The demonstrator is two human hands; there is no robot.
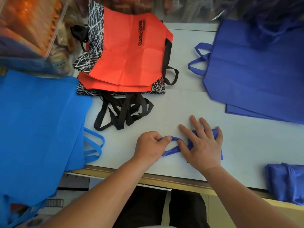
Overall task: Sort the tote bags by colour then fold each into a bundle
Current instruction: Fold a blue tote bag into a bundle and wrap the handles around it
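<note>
I see the dark-blue tote (213, 131) folded small and lying near the middle of the bench's near edge, mostly hidden under the right grip (202, 145). That hand lies flat on it, palm down, fingers straight and spread and pointing toward the far edge. It presses the cloth and clasps nothing. The thumb reaches left to the root of the tote's strap loop (172, 150).

The left grip (151, 145) is just to the left, knuckles up and fingers curled into a loose fist. It pinches the far end of that loop between thumb and fingers, so the thin band stretches between the two hands. Both forearms are bare and come in over the near edge.

The cloth looks matte and non-woven, with sharp creases. A finished bundle (284, 183) of the same dark blue, soft and lumpy, sits at the near right corner. Flat dark-blue bags (255, 71) are stacked toward the far right. Orange-red bags (128, 51) with black-and-white scribble sides lie at the far middle, and their black straps (123, 111) lie tangled on the white bench (164, 104). Light-blue bags (37, 129) overhang the left edge.
</note>
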